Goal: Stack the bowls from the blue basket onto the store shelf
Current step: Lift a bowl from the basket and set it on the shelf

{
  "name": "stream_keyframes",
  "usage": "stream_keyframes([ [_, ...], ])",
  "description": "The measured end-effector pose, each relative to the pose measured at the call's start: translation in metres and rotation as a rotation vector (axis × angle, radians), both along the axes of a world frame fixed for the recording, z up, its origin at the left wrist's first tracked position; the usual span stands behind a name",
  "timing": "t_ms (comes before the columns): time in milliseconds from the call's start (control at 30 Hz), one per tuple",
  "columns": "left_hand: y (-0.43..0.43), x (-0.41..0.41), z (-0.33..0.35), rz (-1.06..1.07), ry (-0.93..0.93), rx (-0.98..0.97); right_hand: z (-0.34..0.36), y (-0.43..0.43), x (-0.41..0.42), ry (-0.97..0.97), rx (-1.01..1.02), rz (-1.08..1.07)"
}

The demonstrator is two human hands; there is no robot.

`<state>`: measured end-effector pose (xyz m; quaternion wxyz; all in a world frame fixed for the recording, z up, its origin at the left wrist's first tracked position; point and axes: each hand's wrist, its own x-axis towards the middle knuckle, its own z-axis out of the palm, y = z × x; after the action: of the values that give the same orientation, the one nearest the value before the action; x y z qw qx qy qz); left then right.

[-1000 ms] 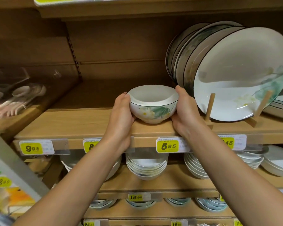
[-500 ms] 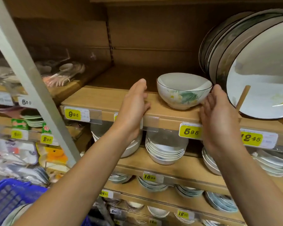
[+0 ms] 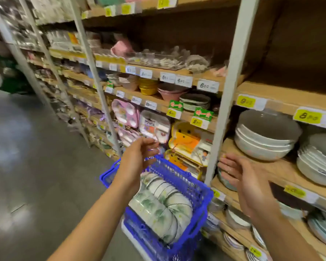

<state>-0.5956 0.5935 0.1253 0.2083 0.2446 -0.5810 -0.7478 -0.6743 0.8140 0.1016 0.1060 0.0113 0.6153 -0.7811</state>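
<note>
Where a grey concrete floor (image 3: 36, 147) runs down the aisle on the left, a long wooden store shelf (image 3: 282, 170) with white metal uprights (image 3: 228, 102) fills the right side. Its tiers are crowded with crockery and edged with yellow price tags (image 3: 307, 115).

One blue plastic lattice basket (image 3: 177, 174) sits low beside the shelving; what it stands on is not clear. Inside lies a single curved row of white bowls with green leaf prints (image 3: 162, 208), tipped on their sides and nested rim to rim. Blur prevents an exact count, though there are more than six.

Both hands are empty. The left hand (image 3: 137, 157) hovers over the basket's far rim with fingers loosely curled. The right hand (image 3: 239, 178) is spread wide with straight fingers, in front of the shelf edge just right of the nearest upright.

Two stacks of plain white bowls (image 3: 262, 144) occupy the board beyond the right hand. Left of the upright stand pink divided children's trays (image 3: 124, 112) and a yellow animal-shaped tray (image 3: 186, 140).
</note>
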Motion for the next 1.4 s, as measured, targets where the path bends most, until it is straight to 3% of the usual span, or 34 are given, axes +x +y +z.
stream_keyframes([
  [267, -0.127, 0.097, -0.07, 0.125, -0.329, 0.007, -0.089, -0.15, 0.04, -0.236, 0.315, 0.307],
  [567, -0.205, 0.052, -0.135, -0.016, -0.52, -0.046, -0.195, -0.271, 0.012, -0.362, 0.645, 0.371],
  [767, -0.259, -0.015, -0.193, -0.152, -0.701, -0.193, -0.246, -0.334, -0.025, -0.202, 1.091, 0.507],
  [933, -0.288, -0.064, -0.245, -0.355, -0.901, -0.443, -0.274, -0.365, -0.039, -0.053, 1.351, 0.541],
  [1233, -0.292, -0.116, -0.327, -0.796, -1.165, -0.535, -0.315, -0.381, -0.061, 0.046, 1.652, 0.593],
  [1400, -0.299, -0.124, -0.347, -0.916, -1.179, -0.452, -0.316, -0.388, -0.065, 0.009, 1.718, 0.682],
])
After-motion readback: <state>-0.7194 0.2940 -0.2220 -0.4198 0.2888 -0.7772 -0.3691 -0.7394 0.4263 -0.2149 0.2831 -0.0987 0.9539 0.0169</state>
